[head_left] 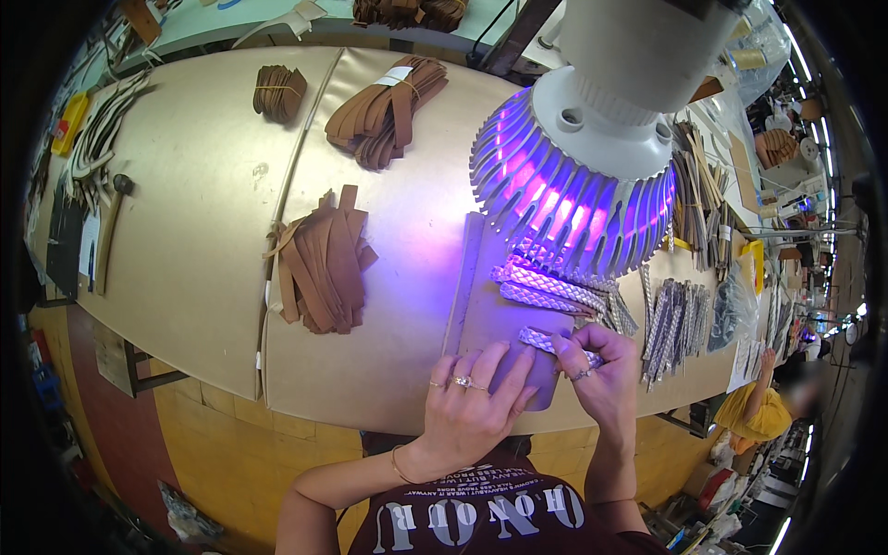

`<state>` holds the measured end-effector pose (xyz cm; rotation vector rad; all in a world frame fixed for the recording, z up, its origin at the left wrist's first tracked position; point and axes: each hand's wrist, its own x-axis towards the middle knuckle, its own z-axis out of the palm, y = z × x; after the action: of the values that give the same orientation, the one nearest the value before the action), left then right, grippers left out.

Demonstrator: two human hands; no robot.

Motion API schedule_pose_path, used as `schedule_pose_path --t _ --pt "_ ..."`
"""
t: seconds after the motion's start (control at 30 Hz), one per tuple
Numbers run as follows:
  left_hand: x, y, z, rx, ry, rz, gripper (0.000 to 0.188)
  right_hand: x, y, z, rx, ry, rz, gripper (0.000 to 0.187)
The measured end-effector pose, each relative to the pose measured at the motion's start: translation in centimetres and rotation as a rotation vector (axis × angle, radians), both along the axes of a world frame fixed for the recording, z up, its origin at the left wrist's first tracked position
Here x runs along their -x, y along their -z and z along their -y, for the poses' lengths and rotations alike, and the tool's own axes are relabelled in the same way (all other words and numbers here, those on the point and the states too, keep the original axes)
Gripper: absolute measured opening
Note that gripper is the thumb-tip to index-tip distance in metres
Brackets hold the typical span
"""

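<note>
My right hand [606,365] pinches a short light-coloured braided strap [538,339] between thumb and fingers. The strap's far end points left, lit violet by the lamp. Close to its left, my left hand [472,398] rests with fingers stretched over a flat board [488,314] at the table's near edge, its fingertips beside the strap. Nothing shows held in that hand. Just beyond my hands, several more braided straps [555,291] lie on the board, partly hidden under the lamp [573,176].
The big lamp hangs low over the work. Bundles of brown strips [324,264] lie on the gold-coloured table [203,213]. More braided straps [675,319] lie to the right. A hammer [113,227] is at far left. Another person [757,412] in yellow is at the right.
</note>
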<state>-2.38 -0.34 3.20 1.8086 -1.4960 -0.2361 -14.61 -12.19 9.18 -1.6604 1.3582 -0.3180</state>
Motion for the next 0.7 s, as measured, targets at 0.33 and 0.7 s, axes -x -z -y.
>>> schedule_pose_path --t 0.33,0.7 --pt "-0.07 -0.08 -0.01 -0.008 0.004 0.017 0.039 0.23 0.44 -0.01 0.063 -0.017 0.005 0.023" --pt "-0.01 -0.17 -0.04 -0.023 0.006 0.026 0.038 0.44 0.71 0.22 0.000 -0.001 0.094 0.022"
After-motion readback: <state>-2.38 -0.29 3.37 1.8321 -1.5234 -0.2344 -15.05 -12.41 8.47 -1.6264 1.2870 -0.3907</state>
